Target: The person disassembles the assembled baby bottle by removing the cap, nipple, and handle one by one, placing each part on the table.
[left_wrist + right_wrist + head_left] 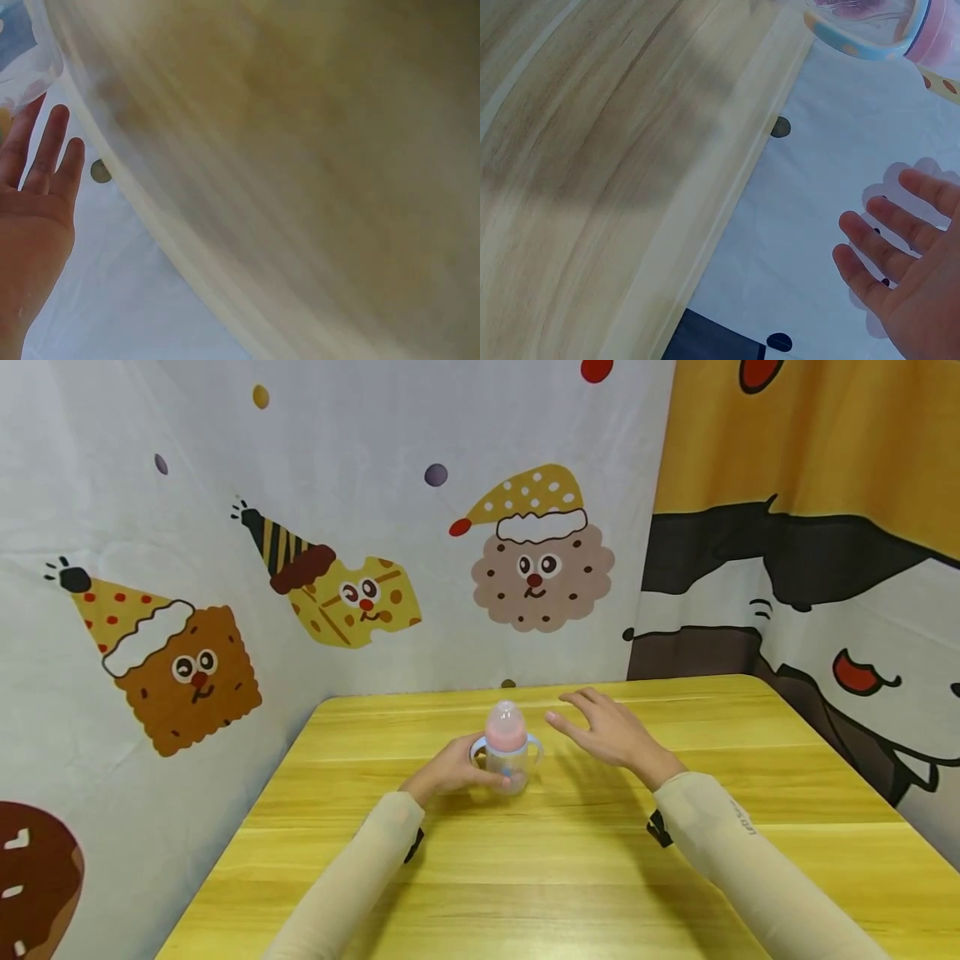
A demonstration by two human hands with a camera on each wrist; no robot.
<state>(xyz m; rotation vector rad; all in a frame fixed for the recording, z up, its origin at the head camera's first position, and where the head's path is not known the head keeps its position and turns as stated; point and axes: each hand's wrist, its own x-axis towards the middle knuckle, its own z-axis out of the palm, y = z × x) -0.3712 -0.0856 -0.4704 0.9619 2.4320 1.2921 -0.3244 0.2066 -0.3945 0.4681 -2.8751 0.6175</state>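
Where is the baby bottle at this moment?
In the head view, the baby bottle is just below centre, held by the left hand, left of the right hand.

At the left hand (452, 765) we saw a bottle (516, 767) with a pink collar (507, 737) and pale-blue handles (537, 742), and beneath that hand a yellow, wood-grained table (525, 877).

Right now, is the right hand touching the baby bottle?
Apart. The head view shows it: a strip of tabletop is visible between the right hand and the baby bottle.
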